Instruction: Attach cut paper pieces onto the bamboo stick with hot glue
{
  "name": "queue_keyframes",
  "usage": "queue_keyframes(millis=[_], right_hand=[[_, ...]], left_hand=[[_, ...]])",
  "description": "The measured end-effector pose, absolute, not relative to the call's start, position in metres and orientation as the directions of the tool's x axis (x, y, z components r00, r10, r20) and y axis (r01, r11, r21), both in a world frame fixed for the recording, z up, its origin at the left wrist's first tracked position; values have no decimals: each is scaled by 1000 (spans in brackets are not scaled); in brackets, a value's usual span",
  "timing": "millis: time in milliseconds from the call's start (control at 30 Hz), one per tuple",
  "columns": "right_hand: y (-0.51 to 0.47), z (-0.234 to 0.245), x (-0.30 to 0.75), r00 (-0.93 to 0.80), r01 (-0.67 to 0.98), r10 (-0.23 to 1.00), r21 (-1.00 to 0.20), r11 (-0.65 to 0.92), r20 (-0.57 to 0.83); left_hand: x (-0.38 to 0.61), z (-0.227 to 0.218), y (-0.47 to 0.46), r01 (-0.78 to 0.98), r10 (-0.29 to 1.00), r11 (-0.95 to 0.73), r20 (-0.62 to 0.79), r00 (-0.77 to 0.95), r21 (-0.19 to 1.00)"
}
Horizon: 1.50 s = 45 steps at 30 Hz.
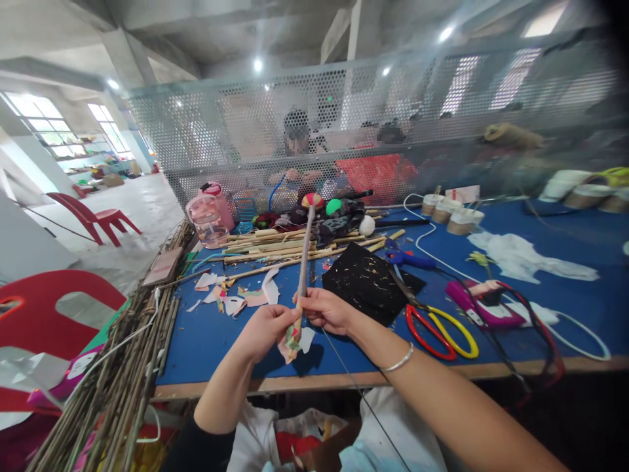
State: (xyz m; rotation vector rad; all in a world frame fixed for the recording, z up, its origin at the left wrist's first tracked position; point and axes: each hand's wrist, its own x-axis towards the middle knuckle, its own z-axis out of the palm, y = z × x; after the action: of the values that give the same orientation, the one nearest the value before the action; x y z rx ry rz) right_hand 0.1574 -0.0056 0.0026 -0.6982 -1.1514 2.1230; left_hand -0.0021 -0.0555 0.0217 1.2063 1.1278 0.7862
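While both hands grip it, the stick (304, 262) stands tilted over the blue table (206, 341). Left hand (265, 331) pinches its paper-wrapped lower end; right hand (327, 309) clasps just above.

— Where does the camera sit?
— On the person's head, facing forward and down, close above the left hand (265, 331) and right hand (327, 308) on the stick (303, 262).
— Beyond?
— The blue table (196, 341), then the mesh screen (236, 131).
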Motion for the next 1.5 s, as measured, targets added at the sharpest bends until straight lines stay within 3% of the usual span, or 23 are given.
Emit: queue_keyframes(millis=[133,233,300,367,467,567,667,800,967,1133,1500], right_hand=[[-5,3,157,-672,-299,726,-845,-442,-142],[-5,3,156,-653,-287,741,-854,-433,-157],[-5,3,155,-647,-291,747,-856,-428,-154],[-5,5,155,-640,-305,754,-852,-425,-147],[-5,6,155,-635,-308,758,-852,-424,-149],[-5,6,155,-635,-305,758,-855,-421,-147],[-5,4,156,-644,-296,752,-861,-414,-140],[-5,3,158,-654,-288,745,-868,-404,-130],[-6,5,159,-656,-288,743,-865,-410,-133],[-6,6,159,-675,-293,724,-851,-436,-139],[-4,5,160,-699,-304,703,-837,-455,-128]], left_hand=[[-3,19,-55,-29,928,257,-238,286,966],[-9,26,-60,41,993,92,-88,-74,995],[-15,31,-71,149,934,-65,113,-339,987],[-18,31,-88,270,836,-191,300,-459,944],[-14,22,-117,367,857,-268,394,-332,891],[-3,5,-136,416,936,-216,308,-169,883],[5,-8,-140,363,958,-163,235,-164,918],[5,-9,-138,383,920,-269,354,-170,883],[-2,5,-133,433,913,-347,405,-46,832],[-12,12,-125,392,929,-365,358,94,845],[-9,3,-121,383,918,-367,395,4,848]])
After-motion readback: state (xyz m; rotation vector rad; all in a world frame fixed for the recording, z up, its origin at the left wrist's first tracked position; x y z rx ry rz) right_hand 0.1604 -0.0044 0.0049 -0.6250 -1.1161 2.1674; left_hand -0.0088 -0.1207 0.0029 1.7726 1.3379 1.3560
